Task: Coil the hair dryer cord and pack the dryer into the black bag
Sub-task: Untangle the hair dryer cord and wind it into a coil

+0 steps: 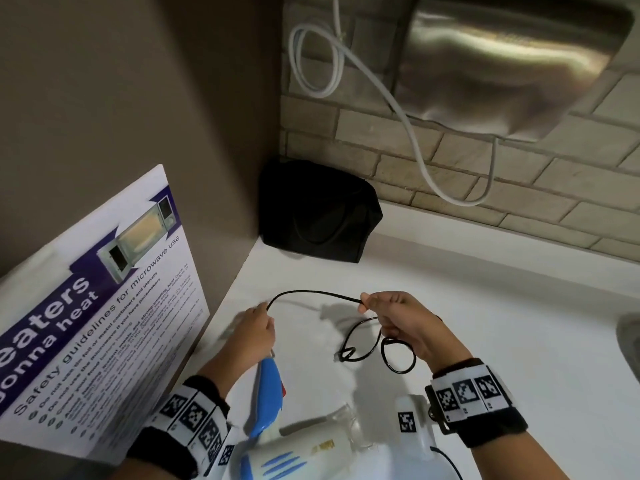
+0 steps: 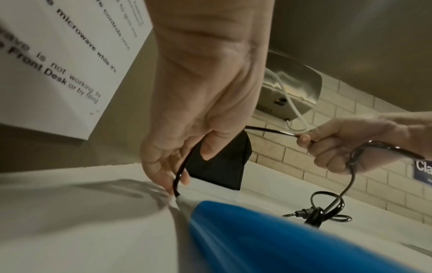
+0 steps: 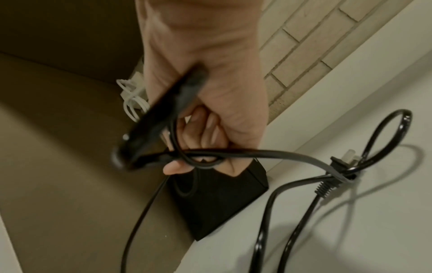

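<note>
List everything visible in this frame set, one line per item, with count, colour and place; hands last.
cord: one, black, stretched between both hands, loops on counter
plug: one, black, lying on counter among loops
dryer: one, blue and white, on counter near the person
bag: one, black, back corner of counter
counter: one, white
poster: one, white and purple, leaning at left
hand dryer: one, steel, on brick wall
cable: one, white, hanging by wall
left hand: pinches cord near dryer
right hand: grips cord, loops hanging

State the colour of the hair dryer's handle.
Bright blue handle on a white hair dryer; clearest in the head view.
</note>
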Demonstrator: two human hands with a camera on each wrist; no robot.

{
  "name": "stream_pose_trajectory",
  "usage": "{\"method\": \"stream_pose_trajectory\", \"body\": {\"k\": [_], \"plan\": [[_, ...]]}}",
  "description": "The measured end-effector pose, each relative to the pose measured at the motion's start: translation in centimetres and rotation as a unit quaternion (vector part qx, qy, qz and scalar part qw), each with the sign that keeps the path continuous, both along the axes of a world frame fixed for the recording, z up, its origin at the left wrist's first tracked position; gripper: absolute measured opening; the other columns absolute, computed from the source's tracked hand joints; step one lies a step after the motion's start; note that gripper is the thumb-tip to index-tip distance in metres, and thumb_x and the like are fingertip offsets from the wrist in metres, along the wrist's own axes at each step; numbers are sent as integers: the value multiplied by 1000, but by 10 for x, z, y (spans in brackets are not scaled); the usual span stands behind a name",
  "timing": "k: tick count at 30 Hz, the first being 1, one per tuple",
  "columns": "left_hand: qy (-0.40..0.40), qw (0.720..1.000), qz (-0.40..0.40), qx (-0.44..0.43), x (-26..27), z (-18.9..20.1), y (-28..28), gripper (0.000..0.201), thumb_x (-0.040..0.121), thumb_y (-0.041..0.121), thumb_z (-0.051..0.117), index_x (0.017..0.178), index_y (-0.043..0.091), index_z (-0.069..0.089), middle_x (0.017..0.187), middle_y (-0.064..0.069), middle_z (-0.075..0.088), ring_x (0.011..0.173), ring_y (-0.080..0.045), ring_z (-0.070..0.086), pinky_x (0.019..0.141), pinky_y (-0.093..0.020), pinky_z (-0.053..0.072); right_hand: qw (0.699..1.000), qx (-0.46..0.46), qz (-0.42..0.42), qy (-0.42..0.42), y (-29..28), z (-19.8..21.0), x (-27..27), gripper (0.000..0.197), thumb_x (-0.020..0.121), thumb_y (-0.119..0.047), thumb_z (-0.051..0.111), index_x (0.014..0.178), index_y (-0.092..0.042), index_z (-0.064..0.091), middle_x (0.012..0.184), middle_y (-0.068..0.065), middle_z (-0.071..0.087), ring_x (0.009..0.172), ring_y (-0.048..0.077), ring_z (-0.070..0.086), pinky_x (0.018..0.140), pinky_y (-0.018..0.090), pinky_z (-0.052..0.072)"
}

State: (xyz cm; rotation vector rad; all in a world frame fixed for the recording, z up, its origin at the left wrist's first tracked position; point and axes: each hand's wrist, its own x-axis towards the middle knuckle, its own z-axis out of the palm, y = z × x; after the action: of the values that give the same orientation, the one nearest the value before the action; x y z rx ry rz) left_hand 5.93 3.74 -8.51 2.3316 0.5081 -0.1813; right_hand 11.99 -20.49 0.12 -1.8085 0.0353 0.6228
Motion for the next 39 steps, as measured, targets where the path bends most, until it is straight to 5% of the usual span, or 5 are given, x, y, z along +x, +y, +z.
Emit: {"method": "stream_pose_trajectory", "body": {"k": [10, 16, 26, 32, 39], "plan": [[-191, 951, -191, 151, -10, 61, -51, 43, 91, 40, 33, 129, 26, 50, 122, 7, 57, 120, -11, 49, 110, -30, 22, 986, -69, 78, -133, 21, 15, -29, 30, 94, -28, 57, 69, -15, 69, 43, -16, 49, 40, -3, 42, 54, 16, 28], [-197, 958, -159, -138, -17, 90, -58, 47, 84, -12, 42, 59, 27, 49, 63, 10, 52, 62, 0, 53, 61, -6, 39, 980, 37, 157, -118, 22, 22, -40, 34, 98, -31, 48, 70, -18, 61, 55, -11, 45, 48, 3, 33, 53, 12, 31], [-204, 946, -79, -241, -24, 89, -39, 39, 97, 4, 42, 64, 18, 56, 53, 10, 52, 55, 0, 48, 60, -6, 38, 953, 216, 210, 38, 24, 29, -44, 39, 102, -28, 36, 71, -19, 58, 114, 23, 66, 111, 31, 63, 98, 36, 47], [-221, 946, -28, -236, -23, 87, -31, 36, 96, 4, 38, 67, 14, 56, 61, 2, 50, 56, -2, 45, 60, -9, 38, 960, 158, 228, 41, 24, 36, -44, 36, 96, -52, 36, 84, -21, 50, 94, 26, 65, 65, 19, 52, 66, 28, 38], [-237, 934, -15, -266, -25, 89, -15, 38, 98, 3, 35, 73, 13, 61, 61, -1, 49, 57, -4, 45, 64, -8, 39, 977, 153, 142, 35, 19, 32, -35, 57, 96, -56, 26, 119, -19, 62, 67, 6, 34, 59, 18, 23, 61, 17, 42]]}}
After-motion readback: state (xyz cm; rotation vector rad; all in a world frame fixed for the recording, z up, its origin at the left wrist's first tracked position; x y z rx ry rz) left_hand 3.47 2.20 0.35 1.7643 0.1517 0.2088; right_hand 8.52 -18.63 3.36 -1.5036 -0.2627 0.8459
